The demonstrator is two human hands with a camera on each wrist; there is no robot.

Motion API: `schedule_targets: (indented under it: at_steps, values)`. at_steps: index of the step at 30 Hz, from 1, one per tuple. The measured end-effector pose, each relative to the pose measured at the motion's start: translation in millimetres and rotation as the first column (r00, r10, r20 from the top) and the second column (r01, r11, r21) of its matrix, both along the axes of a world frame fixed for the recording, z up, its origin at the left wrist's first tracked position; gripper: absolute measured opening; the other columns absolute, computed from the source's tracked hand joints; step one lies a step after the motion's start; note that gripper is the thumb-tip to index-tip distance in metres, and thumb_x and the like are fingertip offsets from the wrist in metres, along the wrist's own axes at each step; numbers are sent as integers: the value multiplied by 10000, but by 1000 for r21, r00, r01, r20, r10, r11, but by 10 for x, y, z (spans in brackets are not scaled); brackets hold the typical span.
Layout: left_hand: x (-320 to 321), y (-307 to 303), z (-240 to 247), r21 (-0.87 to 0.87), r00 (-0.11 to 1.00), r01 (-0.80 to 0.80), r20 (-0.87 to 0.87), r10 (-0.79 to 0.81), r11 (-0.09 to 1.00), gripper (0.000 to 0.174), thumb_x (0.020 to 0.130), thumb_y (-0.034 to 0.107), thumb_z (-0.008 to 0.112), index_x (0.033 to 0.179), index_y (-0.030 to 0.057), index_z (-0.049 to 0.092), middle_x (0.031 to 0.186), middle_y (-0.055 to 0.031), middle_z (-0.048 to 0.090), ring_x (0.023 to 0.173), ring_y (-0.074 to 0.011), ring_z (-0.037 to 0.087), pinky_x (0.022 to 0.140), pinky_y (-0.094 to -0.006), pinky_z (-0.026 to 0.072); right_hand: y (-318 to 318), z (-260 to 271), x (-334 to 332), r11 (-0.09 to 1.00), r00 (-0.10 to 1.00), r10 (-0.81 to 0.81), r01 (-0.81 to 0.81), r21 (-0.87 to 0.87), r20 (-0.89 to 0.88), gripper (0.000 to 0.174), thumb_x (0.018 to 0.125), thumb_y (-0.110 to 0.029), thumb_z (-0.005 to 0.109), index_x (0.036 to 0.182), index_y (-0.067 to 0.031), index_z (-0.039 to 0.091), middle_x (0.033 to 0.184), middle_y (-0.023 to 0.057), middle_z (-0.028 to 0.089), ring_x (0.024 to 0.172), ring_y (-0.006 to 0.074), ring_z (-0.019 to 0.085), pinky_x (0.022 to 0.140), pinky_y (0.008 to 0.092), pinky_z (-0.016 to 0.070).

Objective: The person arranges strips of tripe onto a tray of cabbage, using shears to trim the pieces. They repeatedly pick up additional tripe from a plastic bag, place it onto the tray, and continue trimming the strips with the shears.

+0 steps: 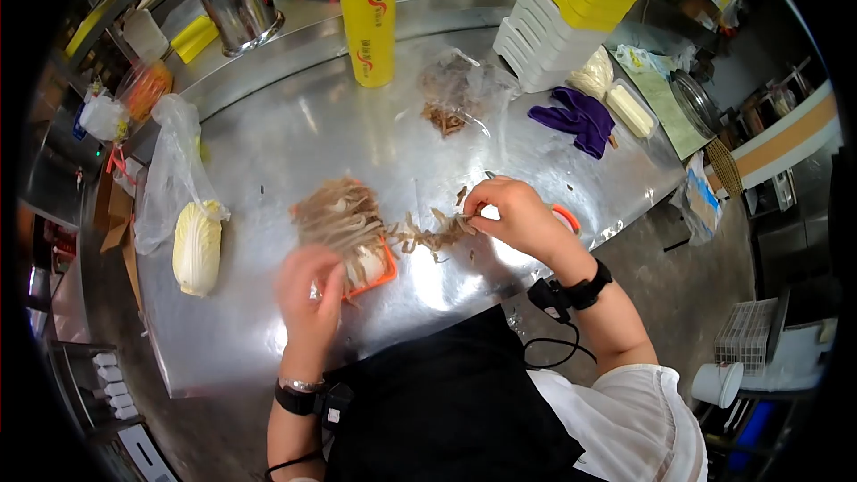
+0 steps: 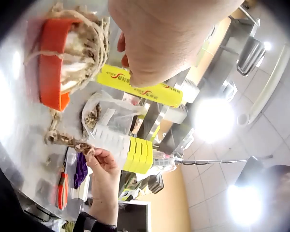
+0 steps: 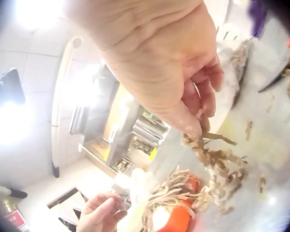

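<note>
- Head view: the bunch of mushrooms lies across an orange tray on the table.
- The left hand, blurred, sits on the bunch's near end (gripping or only pressing, I cannot tell).
- The right hand pinches a strand that hangs off the bunch.
- The mushrooms look light, limp and easily torn, so they are best held at the stems.
- Only the right wrist view shows the fingers closed on the strand's tip.

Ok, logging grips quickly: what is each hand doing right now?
Left hand: blurred over the mushroom bundle; grip cannot be told.
Right hand: fingers pinch mushroom strands.
</note>
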State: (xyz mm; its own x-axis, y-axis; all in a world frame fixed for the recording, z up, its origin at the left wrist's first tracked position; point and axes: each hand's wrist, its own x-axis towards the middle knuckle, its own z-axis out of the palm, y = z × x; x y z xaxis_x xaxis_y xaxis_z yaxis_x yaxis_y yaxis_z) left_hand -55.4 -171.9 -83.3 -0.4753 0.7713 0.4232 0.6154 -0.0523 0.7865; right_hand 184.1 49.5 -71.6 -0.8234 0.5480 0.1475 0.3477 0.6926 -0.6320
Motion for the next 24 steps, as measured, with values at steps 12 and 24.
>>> schedule_targets:
  at_steps: [12, 24]
  values:
    - [347, 654, 229, -179, 735, 551, 566, -373, 815, 324, 1068, 249, 504, 1234, 10, 647, 1080, -82, 716, 1006, -165, 657, 899, -308, 498, -275, 903, -240, 923, 954, 238, -164, 348, -181, 184, 746, 2, 771, 880, -70, 668, 980, 32, 721, 881, 265, 638, 783, 371, 518]
    - [147, 85, 220, -44, 607, 440, 750, -262, 897, 175, 979, 48, 641, 1150, 19, 661, 958, -17, 671, 774, -72, 638, 717, -229, 539, -243, 826, -67, 992, 983, 115, -105, 73, -146, 136, 796, -19, 789, 887, -36, 689, 824, 64, 660, 712, 175, 624, 614, 294, 496]
